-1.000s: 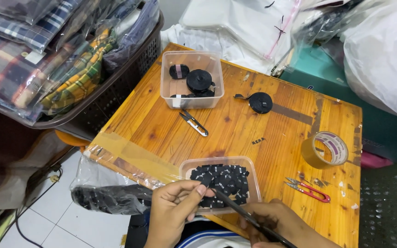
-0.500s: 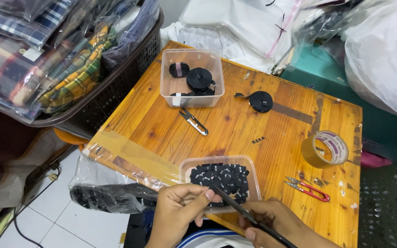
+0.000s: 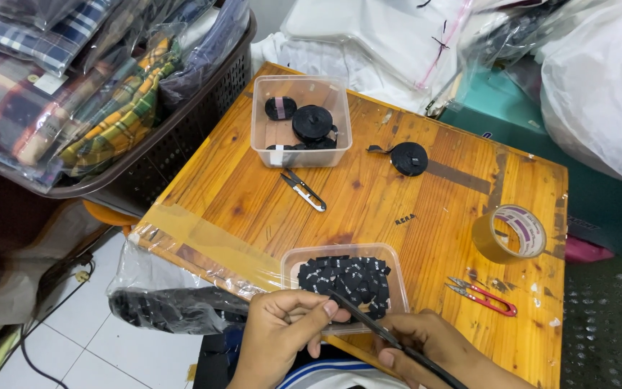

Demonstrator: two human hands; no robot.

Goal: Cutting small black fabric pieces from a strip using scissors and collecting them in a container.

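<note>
A small wooden table is standing among bagged clothing, with tape rolls and snips lying within reach. At its near edge the left hand is pinching the end of a thin black strip, fingers closed on it, while the right hand is gripping it further along, seemingly to keep it taut. Just beyond them, the clear tray of small black labels is sitting handily close.

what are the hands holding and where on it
A thin black strip spans both hands: left hand pinches its upper end, right hand grips lower down.
</note>
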